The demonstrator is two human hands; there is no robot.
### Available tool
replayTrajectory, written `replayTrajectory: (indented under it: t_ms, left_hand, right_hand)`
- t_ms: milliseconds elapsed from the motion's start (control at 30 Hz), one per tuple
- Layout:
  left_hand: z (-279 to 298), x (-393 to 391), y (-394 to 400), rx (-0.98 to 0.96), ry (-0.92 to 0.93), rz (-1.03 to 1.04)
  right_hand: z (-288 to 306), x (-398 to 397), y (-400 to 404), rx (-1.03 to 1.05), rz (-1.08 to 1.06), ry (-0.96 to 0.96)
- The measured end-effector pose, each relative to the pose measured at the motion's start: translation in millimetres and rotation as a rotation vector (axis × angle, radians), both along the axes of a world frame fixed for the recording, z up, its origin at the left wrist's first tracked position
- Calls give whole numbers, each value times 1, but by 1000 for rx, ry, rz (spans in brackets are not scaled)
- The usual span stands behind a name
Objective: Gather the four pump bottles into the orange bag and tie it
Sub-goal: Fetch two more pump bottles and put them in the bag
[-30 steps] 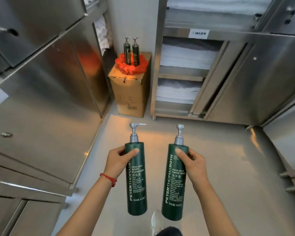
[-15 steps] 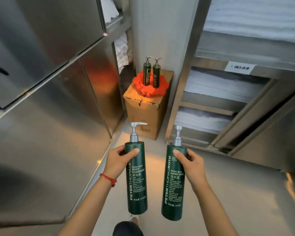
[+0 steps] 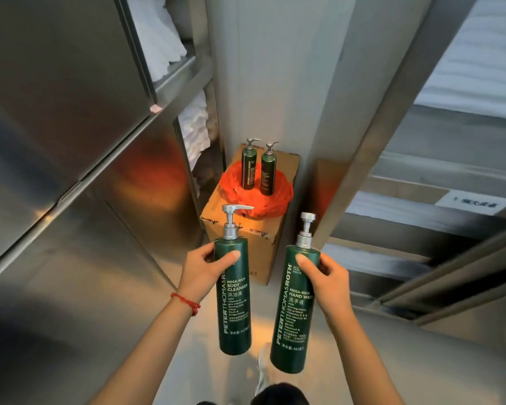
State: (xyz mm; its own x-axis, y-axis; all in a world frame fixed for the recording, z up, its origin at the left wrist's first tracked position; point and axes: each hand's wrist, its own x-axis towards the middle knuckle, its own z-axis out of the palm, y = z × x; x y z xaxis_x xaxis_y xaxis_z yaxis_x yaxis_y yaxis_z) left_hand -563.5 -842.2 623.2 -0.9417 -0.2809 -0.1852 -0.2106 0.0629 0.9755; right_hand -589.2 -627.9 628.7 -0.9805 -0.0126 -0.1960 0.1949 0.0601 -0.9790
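My left hand (image 3: 200, 271) grips a dark green body cleanser pump bottle (image 3: 234, 311) near its shoulder, held upright. A matching hand wash pump bottle (image 3: 292, 320) stands upright in my right hand (image 3: 327, 280). Ahead, the orange bag (image 3: 257, 200) lies spread open on top of a cardboard box (image 3: 247, 241). Two more green pump bottles (image 3: 248, 168) (image 3: 268, 173) stand upright inside the bag, side by side. Both held bottles are in front of the box, a short way from the bag.
A steel cabinet (image 3: 70, 141) lines the left side, with white linen (image 3: 196, 130) on its open shelves. A steel shelf rack (image 3: 421, 200) with folded white linen lines the right. The box sits in the corner against a pale pillar (image 3: 263, 68). The floor passage is narrow.
The view has come closer to the box and bag, which now look larger and nearer. Both hands keep the same grip on their bottles.
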Motion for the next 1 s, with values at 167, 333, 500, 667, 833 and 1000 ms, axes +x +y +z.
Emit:
replayTrajectory:
  t_ms: [167,333,500,667,833,1000]
  left_hand:
    - [-6,-88,-6,-41,13,73]
    - [-7,-158,-17,-57,11,104]
    - [-8,-218,-32,2,43,117]
    - [-22,-284,-56,-1,26,17]
    - [-47,-342,-79,22,-45,-75]
    - [-75,-383,-88,30,-82,-126]
  right_hand:
    - [-6,-88,-18,18,52,29]
    - [-6,-161,-35,108,60,17]
    - [-6,-219,-56,152,55,54]
    - [-19,-270,-80,209,-24,62]
    - [-39,-309,-107,241,-109,28]
    - [-68,-342,-119,256,-216,-4]
